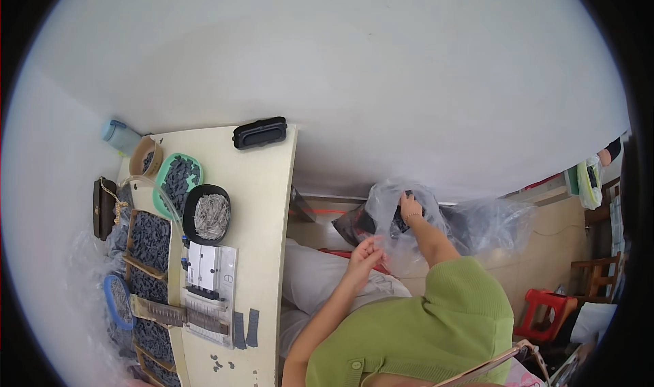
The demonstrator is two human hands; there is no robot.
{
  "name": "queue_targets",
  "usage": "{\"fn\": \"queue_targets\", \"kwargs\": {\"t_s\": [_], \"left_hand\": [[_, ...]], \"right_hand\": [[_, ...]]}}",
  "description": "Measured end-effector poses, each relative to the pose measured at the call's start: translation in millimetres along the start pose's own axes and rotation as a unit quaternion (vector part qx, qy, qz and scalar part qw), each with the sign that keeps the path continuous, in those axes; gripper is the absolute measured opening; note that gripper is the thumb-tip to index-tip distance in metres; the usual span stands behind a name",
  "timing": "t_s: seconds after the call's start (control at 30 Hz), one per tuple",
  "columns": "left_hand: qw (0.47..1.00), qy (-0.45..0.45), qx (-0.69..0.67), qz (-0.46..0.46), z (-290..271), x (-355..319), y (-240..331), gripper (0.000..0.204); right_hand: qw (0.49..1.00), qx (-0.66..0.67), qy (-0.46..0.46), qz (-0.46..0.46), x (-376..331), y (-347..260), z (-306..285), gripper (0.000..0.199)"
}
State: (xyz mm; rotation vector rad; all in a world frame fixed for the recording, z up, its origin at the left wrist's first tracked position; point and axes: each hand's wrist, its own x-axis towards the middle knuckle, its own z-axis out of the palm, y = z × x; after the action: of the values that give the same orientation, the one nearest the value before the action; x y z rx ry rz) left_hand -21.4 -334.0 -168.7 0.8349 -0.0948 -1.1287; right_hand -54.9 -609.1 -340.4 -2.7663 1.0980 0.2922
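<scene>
A clear plastic bag (392,199) stands on the floor by the wall, right of the table, with dark contents showing inside. My right hand (411,210) reaches down into its mouth, fingers curled at something black that I cannot make out. Nearer to me, my left hand (368,254) pinches the bag's near rim between thumb and fingers. Next to this bag, more crumpled clear plastic (494,223) spreads to the right.
The cream table (259,203) on my left bears a black tray (185,213) of thin metallic pieces, a green bowl (197,165) of dark pieces, a metal fixture (204,268) and a black case (260,133). A red stool (545,312) stands at right.
</scene>
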Motion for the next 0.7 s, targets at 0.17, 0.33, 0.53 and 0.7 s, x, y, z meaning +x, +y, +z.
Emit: {"fn": "queue_targets", "kwargs": {"t_s": [0.17,0.33,0.53,0.7], "left_hand": [[1.000,-0.017,0.005,-0.005,-0.1,-0.7,7.7,0.038],[0.996,-0.069,0.037,-0.042,11.6,-3.5,-2.5,0.039],[0.994,-0.073,0.060,-0.047,26.4,-8.0,12.9,0.039],[0.996,-0.071,0.050,-0.025,30.7,-7.3,17.2,0.038]], "right_hand": [[0.996,-0.015,-0.085,-0.033,-19.4,29.9,-22.9,0.043],[0.953,0.104,-0.180,0.220,2.5,29.2,27.3,0.041],[0.822,0.517,-0.165,0.175,26.9,-17.9,28.1,0.044],[0.723,0.648,-0.178,0.160,31.7,-40.1,5.2,0.047]]}}
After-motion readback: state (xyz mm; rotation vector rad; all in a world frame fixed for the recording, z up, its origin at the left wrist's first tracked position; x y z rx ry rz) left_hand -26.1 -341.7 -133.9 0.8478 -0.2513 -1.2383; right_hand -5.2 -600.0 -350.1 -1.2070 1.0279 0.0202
